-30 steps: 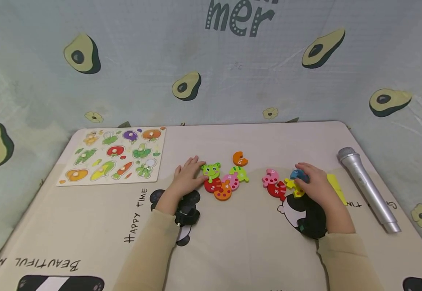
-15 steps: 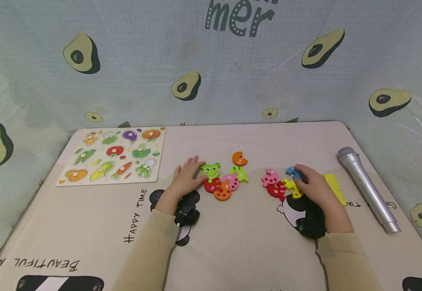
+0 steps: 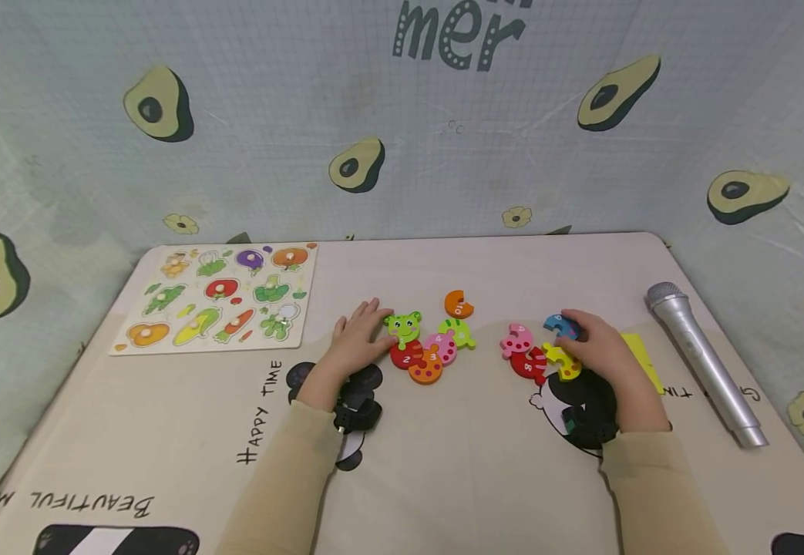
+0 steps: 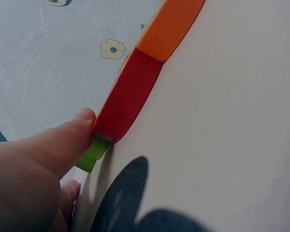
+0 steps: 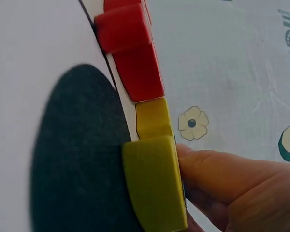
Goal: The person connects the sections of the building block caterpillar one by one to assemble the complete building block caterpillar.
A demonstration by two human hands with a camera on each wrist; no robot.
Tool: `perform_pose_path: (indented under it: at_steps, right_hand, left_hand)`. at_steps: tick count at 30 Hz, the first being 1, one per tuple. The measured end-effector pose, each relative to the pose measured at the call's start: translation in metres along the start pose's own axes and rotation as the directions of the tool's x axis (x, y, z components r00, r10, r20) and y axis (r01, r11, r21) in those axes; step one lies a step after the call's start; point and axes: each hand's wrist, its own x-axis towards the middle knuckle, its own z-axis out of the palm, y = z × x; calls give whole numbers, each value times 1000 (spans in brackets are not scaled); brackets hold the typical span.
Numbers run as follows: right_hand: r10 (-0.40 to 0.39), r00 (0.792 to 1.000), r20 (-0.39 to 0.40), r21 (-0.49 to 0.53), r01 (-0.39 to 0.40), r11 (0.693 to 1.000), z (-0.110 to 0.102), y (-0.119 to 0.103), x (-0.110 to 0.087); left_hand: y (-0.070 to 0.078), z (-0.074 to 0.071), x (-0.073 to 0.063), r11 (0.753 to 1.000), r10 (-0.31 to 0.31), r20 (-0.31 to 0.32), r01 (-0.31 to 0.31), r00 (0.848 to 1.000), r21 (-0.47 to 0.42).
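Observation:
My left hand (image 3: pixel 356 343) lies with spread fingers beside the green frog-face puzzle piece (image 3: pixel 403 327), thumb touching its edge. Joined to that piece are a red one marked 2 (image 3: pixel 407 354), an orange one marked 3 (image 3: pixel 425 365), a pink dotted one (image 3: pixel 441 348) and a green striped one (image 3: pixel 459 333). My right hand (image 3: pixel 599 347) pinches a blue puzzle piece (image 3: pixel 561 325) between thumb and fingers. Just below it sits a yellow piece (image 3: pixel 563 362), adjoining a red striped piece marked 8 (image 3: pixel 529 364) and a pink dotted piece (image 3: pixel 516 339).
An orange piece marked 0 (image 3: pixel 458 304) lies apart, behind the left group. A vegetable peg board (image 3: pixel 290 320) occupies the back left of the table. At the right are a silver microphone (image 3: pixel 707 362) and a yellow flat piece (image 3: pixel 643 361), partly behind the right hand.
The blue piece has turned and shifted slightly left and away, and more of it shows beyond my right fingers. My left hand and its group have stayed put.

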Motion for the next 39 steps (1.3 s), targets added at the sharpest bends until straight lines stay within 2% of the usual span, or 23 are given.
perform_pose_path:
  at_steps: [7,16,24,33,39]
  right_hand:
    - [-53,999,-8,-37,53,998,-3,-1,3]
    - [-164,978,-126,-36,161,986,-4,-23,-6]
    - [-275,958,-84,49,280,959,15,-49,-10]
    - [-317,947,-52,49,320,946,36,-73,-10]
    - [-278,959,-51,100,281,954,43,-78,-9]
  left_hand:
    - [-1,0,1,1000,-2,4,2,1000,1]
    - [-1,0,1,1000,-5,4,5,1000,-7]
    - [-1,0,1,1000,-13,9,13,1000,-3]
    - [0,-2,2,1000,-22,16,22,1000,-10]
    - [0,-2,2,1000,-16,15,16,1000,-4]
